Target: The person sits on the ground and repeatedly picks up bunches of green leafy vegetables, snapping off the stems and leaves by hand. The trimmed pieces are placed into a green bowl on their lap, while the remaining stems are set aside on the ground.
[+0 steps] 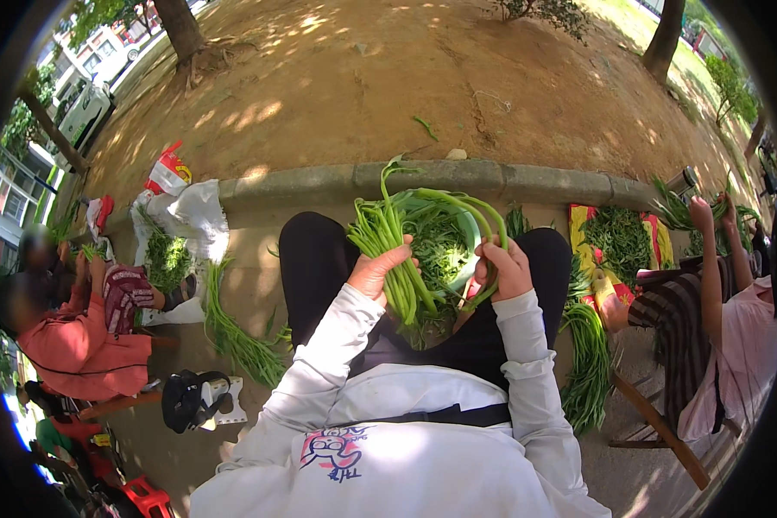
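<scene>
My left hand (380, 269) is closed round a thick bunch of long green vegetable stems (388, 233), their ends fanning up and to the left. A few longer stems (492, 210) arch over from the far side into my right hand (502, 269), whose fingers are pinched on them. Both hands are above a pale green basin (471, 231) between my knees. Narrow green leaves (438, 246) lie inside it, partly hidden by the stems and my hands.
Long leafy stems lie in heaps on the ground, one left (237, 332), one right (587, 363). People sit on both sides, the right one by a red-yellow sack (581, 224) bearing leaves. A stone kerb (319, 183) runs ahead. A black bag (186, 401) stands at left.
</scene>
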`<state>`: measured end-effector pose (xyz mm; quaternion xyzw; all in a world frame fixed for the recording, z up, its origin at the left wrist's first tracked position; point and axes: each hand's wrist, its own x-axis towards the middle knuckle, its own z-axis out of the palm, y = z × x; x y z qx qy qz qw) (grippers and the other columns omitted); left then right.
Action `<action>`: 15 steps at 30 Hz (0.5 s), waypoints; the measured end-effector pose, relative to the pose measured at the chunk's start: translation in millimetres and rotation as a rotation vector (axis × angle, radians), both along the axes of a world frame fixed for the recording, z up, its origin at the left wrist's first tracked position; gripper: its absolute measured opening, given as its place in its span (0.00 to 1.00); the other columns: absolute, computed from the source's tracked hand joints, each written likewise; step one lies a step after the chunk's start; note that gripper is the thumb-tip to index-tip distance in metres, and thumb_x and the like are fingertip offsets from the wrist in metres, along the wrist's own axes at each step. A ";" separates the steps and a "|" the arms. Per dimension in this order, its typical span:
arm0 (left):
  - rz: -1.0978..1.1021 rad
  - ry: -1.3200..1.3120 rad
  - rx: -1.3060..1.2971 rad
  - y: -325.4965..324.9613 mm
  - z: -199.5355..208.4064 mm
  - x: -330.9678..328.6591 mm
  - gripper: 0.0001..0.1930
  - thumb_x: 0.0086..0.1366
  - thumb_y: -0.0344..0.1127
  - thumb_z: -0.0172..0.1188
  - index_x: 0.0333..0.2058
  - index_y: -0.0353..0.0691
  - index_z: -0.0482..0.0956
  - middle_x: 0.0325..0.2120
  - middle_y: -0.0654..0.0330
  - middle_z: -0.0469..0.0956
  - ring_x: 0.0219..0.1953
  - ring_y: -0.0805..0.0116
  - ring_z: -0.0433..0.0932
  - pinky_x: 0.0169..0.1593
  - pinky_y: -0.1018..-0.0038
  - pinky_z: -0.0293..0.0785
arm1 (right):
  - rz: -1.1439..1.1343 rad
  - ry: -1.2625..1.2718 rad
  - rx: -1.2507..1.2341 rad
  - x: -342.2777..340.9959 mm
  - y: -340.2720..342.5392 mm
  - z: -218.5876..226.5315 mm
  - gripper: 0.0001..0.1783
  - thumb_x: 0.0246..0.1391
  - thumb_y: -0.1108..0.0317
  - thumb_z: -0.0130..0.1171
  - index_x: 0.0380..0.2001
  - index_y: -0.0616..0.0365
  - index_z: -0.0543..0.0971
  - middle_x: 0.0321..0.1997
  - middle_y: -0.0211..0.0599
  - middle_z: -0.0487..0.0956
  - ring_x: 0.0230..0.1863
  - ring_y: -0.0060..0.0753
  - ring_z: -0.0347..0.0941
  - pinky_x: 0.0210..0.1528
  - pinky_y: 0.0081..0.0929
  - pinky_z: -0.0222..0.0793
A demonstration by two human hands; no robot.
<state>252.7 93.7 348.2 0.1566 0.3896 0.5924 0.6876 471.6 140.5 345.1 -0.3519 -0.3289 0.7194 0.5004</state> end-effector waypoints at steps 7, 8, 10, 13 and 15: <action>-0.003 -0.016 -0.006 -0.7 -5.7 -5.7 0.17 0.51 0.30 0.65 0.41 0.38 0.74 0.26 0.62 0.75 0.30 0.68 0.76 0.37 0.67 0.76 | -0.317 0.074 0.211 15.0 1.4 42.0 0.05 0.54 0.69 0.51 0.32 0.58 0.70 0.19 0.25 0.67 0.10 0.13 0.54 0.11 0.14 0.49; -0.015 -0.021 -0.006 0.7 -5.0 -3.7 0.17 0.51 0.31 0.65 0.41 0.38 0.74 0.26 0.62 0.75 0.30 0.68 0.76 0.37 0.68 0.76 | -0.251 -0.021 0.183 4.0 -4.1 37.3 0.07 0.53 0.67 0.54 0.33 0.58 0.71 0.19 0.24 0.67 0.10 0.12 0.53 0.11 0.13 0.48; -0.037 -0.034 -0.016 -0.4 -0.1 2.1 0.17 0.51 0.31 0.65 0.41 0.38 0.74 0.27 0.63 0.74 0.30 0.69 0.76 0.38 0.69 0.76 | -0.021 -0.285 0.209 -17.1 -13.4 20.1 0.13 0.48 0.64 0.61 0.34 0.58 0.71 0.22 0.26 0.69 0.15 0.14 0.60 0.16 0.15 0.55; -0.097 -0.045 0.054 -1.4 -0.3 4.2 0.18 0.52 0.30 0.64 0.43 0.39 0.73 0.34 0.61 0.76 0.36 0.67 0.76 0.40 0.70 0.75 | 0.191 -0.558 0.464 -48.2 -25.2 1.0 0.20 0.44 0.64 0.65 0.37 0.63 0.71 0.28 0.30 0.74 0.28 0.21 0.69 0.30 0.21 0.66; -0.120 -0.018 0.093 -2.2 -2.7 6.8 0.18 0.54 0.30 0.62 0.44 0.38 0.72 0.38 0.59 0.76 0.40 0.66 0.75 0.43 0.70 0.74 | 0.179 -0.631 0.618 -57.8 -30.3 -0.7 0.22 0.43 0.65 0.65 0.40 0.66 0.70 0.32 0.32 0.76 0.33 0.23 0.70 0.35 0.23 0.68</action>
